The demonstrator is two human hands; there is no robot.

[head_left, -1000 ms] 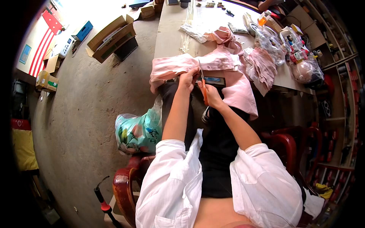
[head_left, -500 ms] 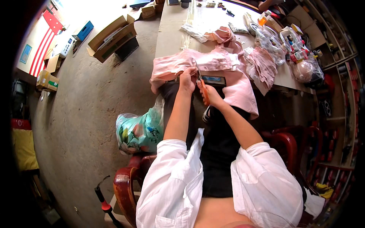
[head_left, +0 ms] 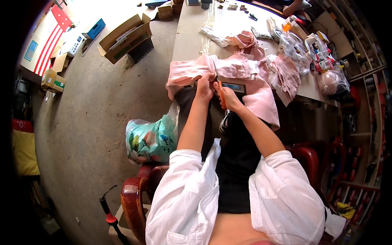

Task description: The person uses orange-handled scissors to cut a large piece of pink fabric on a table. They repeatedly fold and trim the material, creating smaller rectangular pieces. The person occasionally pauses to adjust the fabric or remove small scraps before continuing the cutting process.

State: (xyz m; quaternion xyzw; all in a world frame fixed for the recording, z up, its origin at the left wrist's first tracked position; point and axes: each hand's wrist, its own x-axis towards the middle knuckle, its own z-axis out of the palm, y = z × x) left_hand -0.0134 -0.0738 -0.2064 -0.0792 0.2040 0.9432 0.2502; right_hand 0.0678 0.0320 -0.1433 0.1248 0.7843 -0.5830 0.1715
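A pink garment (head_left: pixel 234 66) hangs over the table's near edge, its right part draping down beside my knee. Its near edge is pinched by my left hand (head_left: pixel 205 86), fingers closed on the fabric. Just to the right, my right hand (head_left: pixel 230 99) grips a pair of scissors (head_left: pixel 222 96) by the orange handles. The blades point away from me and lie at the cloth, close to my left fingertips; whether they are parted is hard to make out.
More pink cloth (head_left: pixel 286 73) lies on the table (head_left: pixel 185 47), near clear plastic bags of bottles (head_left: pixel 324 61). A green flowered bag (head_left: pixel 151 139) sits on the floor by my left leg. Beyond stands an open cardboard box (head_left: pixel 126 36). Red wooden chair arms (head_left: pixel 132 194) flank me.
The whole view has shifted slightly, so the table and boxes appear a little further right. Both hands keep their holds, with the scissors still at the cloth.
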